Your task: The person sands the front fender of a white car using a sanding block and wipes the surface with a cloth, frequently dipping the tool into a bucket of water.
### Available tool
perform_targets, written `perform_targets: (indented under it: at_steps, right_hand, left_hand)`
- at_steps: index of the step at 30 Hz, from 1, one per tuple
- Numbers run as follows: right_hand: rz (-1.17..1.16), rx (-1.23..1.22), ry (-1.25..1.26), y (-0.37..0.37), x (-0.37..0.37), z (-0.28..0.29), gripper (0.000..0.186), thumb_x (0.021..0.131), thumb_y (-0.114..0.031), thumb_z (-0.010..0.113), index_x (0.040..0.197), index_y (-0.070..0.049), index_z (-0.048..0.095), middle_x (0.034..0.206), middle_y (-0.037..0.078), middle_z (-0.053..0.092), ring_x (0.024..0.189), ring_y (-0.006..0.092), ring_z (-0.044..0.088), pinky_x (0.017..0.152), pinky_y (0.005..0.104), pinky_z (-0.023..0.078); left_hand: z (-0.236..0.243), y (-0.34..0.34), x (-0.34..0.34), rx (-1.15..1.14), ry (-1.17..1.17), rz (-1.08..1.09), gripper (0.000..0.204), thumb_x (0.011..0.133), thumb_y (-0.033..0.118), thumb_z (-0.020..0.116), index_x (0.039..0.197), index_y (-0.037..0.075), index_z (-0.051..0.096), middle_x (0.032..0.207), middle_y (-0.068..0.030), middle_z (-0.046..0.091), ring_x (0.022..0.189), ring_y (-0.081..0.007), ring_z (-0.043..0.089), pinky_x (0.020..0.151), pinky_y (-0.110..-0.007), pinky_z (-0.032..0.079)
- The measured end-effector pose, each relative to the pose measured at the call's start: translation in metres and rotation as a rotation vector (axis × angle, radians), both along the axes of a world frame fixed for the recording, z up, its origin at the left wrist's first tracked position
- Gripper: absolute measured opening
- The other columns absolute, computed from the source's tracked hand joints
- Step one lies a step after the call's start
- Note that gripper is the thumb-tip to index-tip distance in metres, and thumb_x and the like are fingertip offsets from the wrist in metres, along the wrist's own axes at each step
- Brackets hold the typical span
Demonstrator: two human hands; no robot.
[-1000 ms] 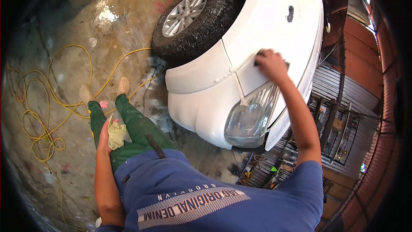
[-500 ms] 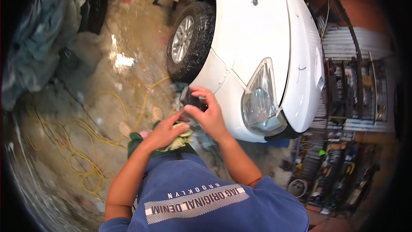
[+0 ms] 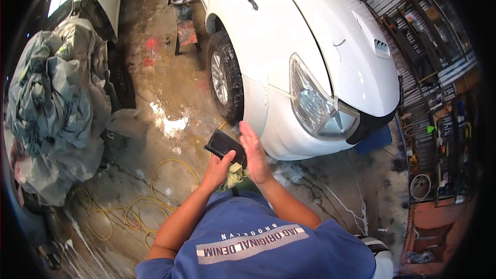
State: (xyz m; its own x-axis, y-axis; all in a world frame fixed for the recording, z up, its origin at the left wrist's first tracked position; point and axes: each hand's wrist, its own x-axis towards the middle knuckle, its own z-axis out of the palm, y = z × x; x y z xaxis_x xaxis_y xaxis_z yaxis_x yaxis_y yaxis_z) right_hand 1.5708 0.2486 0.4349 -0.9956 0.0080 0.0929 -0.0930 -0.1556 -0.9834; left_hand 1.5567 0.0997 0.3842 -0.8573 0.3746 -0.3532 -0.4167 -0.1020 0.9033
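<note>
My left hand (image 3: 217, 171) is closed on a flat black rectangular pad (image 3: 223, 143), its thumb lying along the near edge. Close on its right, my right hand (image 3: 254, 156) is open, with fingers stretched out and held together, its palm side toward the pad. Whether that palm touches the pad I cannot tell. Just below the pad, a crumpled pale yellow cloth (image 3: 235, 174) shows between my wrists; what holds it is hidden. Ahead of my hands stands a white car (image 3: 281, 119), with its front wheel (image 3: 221, 77) and clear headlight (image 3: 315, 103) facing me.
A yellow hose (image 3: 155, 181) lies in loops on the wet floor at left. Crumpled grey-green sheeting (image 3: 57, 93) covers part of another car beyond it. A low bench (image 3: 186, 33) stands between the cars. Cluttered shelves (image 3: 434, 108) line the right side.
The black pad has passed from my right hand's grip to my left. My right fingers have straightened. The view has shifted, bringing in more of the sheeting and the other car.
</note>
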Motion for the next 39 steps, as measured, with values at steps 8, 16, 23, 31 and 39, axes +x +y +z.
perform_targets:
  at_steps: [8,16,23,31,39]
  right_hand:
    - [-0.098,-0.465,-0.205,0.007,0.024,-0.039,0.068,0.1,-0.029,0.073,0.155,-0.004,0.041,0.153,0.01,0.049,0.142,0.0223,0.047,0.118,0.0396,0.039]
    - [0.065,-0.444,-0.418,0.062,-0.017,-0.014,0.034,0.092,-0.001,0.071,0.12,-0.008,0.054,0.129,0.013,0.066,0.112,0.0245,0.068,0.092,0.0382,0.06]
    - [-0.076,0.058,-0.424,0.134,-0.107,0.074,0.044,0.085,0.0,0.067,0.129,-0.007,0.064,0.103,0.007,0.071,0.092,0.0128,0.067,0.082,0.0284,0.058]
    - [-0.127,0.482,-0.005,0.219,-0.313,0.171,0.022,0.094,-0.018,0.065,0.107,-0.001,0.07,0.089,0.003,0.066,0.078,0.0109,0.062,0.071,0.0263,0.052]
    - [-0.048,0.608,0.088,0.267,-0.419,0.16,0.022,0.094,-0.023,0.063,0.099,-0.002,0.068,0.085,0.004,0.066,0.073,0.0121,0.062,0.07,0.027,0.051]
  left_hand:
    - [0.04,0.047,-0.016,0.298,-0.074,0.244,0.042,0.104,0.04,0.065,0.112,0.0,0.074,0.108,-0.0051,0.072,0.099,-0.0114,0.064,0.089,-0.029,0.051]
    - [0.079,0.051,-0.074,0.49,0.07,0.264,0.052,0.103,0.015,0.059,0.151,-0.001,0.045,0.137,-0.0099,0.061,0.126,-0.0191,0.058,0.113,-0.036,0.042]
    - [-0.008,0.075,-0.162,0.333,0.129,0.428,0.049,0.095,0.009,0.067,0.139,0.004,0.045,0.122,-0.0078,0.06,0.109,-0.0168,0.061,0.097,-0.035,0.053]
    - [-0.041,0.213,-0.228,-0.007,0.324,0.518,0.073,0.097,0.016,0.057,0.16,-0.003,0.025,0.141,-0.0299,0.057,0.123,-0.0391,0.062,0.105,-0.04,0.047]
    - [-0.03,0.261,-0.257,-0.2,0.494,0.486,0.081,0.103,0.015,0.05,0.167,0.003,0.003,0.167,-0.0291,0.028,0.148,-0.0437,0.043,0.117,-0.042,0.041]
